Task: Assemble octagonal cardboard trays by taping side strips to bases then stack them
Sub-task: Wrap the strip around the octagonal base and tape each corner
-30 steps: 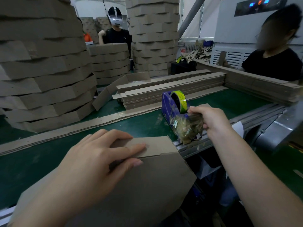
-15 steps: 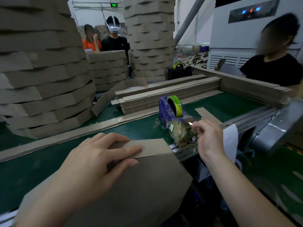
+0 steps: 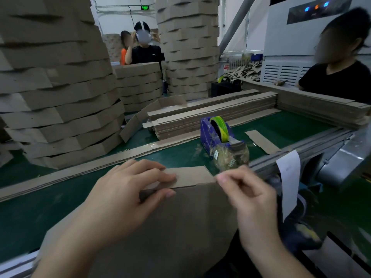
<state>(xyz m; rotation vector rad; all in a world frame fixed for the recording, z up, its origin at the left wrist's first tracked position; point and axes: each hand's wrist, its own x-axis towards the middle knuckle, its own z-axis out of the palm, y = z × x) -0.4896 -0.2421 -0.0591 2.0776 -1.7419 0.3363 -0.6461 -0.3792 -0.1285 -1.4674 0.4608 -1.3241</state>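
The base is a flat sheet of matte brown cardboard with angled corners. It lies at the near edge of the green belt and partly overhangs it toward the person. Along its far edge runs the strip, a narrow band of the same cardboard, meeting the base at a straight seam with a small step near its right end.

The left hand lies palm down across that seam. Its fingers are straight and pressed flat on the strip, and the thumb is stretched along the base just below. It presses rather than grasps.

The right hand is blurred and hangs just beside the strip's right end, at the base's corner. Its thumb and forefinger tips are drawn together and the other fingers are curled. I cannot tell whether anything is pinched between them.

Just beyond stands a blue dispenser with a yellow-green roll; its front is crusted with crumpled clear tape. Behind it lie flat strips in a layered pile. Tall stacks of finished trays rise on the left, their walls ragged and uneven.
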